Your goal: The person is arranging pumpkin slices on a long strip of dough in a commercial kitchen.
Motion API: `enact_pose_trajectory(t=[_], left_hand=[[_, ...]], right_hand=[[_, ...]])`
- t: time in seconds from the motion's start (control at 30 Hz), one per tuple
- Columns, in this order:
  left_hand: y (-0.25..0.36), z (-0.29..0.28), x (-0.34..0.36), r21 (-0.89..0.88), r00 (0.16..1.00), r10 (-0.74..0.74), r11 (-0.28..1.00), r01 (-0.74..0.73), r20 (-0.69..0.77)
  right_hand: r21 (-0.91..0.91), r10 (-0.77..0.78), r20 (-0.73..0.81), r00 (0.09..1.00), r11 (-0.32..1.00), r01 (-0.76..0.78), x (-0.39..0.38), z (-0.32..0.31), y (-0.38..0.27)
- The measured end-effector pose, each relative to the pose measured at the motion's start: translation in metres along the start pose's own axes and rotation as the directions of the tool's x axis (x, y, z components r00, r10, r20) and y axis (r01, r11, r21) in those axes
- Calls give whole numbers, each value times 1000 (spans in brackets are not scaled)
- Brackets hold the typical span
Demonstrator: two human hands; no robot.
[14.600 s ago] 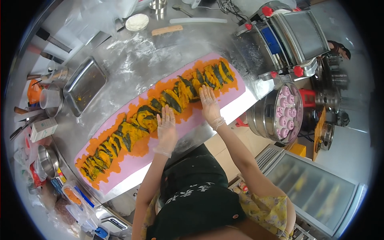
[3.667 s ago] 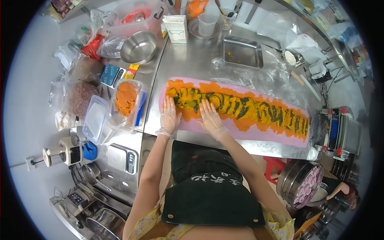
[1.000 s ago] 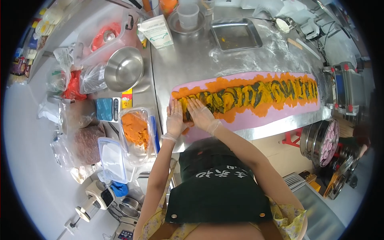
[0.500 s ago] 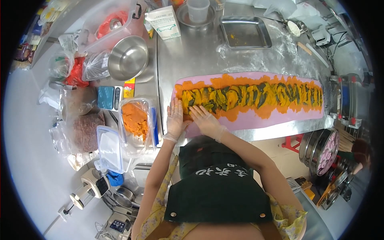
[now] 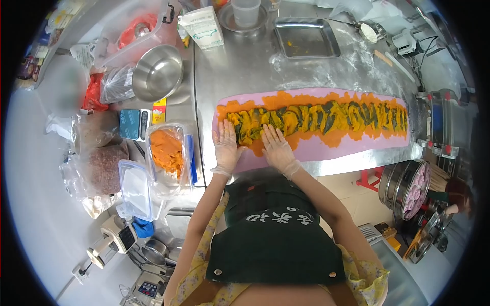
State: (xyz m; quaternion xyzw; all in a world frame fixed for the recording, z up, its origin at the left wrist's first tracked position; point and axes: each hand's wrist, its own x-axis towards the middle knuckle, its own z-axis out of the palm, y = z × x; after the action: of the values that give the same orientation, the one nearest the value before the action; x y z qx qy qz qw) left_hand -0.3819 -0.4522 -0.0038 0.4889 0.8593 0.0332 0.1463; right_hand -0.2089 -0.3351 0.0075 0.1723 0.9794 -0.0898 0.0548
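Observation:
A long sheet of pink dough lies across the steel table, spread with an orange paste. Along its middle runs a band of yellow-orange pumpkin-like slices with dark green skin. My left hand, in a clear plastic glove, rests flat at the left end of the band, fingers stretched out and touching the filling. Beside it my gloved right hand lies with fingers spread on the near edge of the slices. Neither hand grips anything.
Left of the dough stand a tub of orange paste, a kitchen scale and a steel bowl. At the back are a carton and a shallow metal tray. Steamer baskets stand at the right.
My right hand has moved right along the band, away from my left hand. The left hand stays at the left end. The whole view has shifted slightly.

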Motion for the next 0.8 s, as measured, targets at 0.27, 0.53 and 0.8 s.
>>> enact_pose_trajectory(t=[0.27,0.53,0.8], left_hand=[[32,16,-25,121,935,341,928,-351,100],[47,9,-23,27,919,391,919,-393,58],[82,1,16,-57,880,474,880,-472,17]], right_hand=[[11,-66,44,997,998,66,-9,9,-6],[-101,134,133,982,988,-121,-8,5,24],[52,58,86,995,997,-63,-15,-28,47]])
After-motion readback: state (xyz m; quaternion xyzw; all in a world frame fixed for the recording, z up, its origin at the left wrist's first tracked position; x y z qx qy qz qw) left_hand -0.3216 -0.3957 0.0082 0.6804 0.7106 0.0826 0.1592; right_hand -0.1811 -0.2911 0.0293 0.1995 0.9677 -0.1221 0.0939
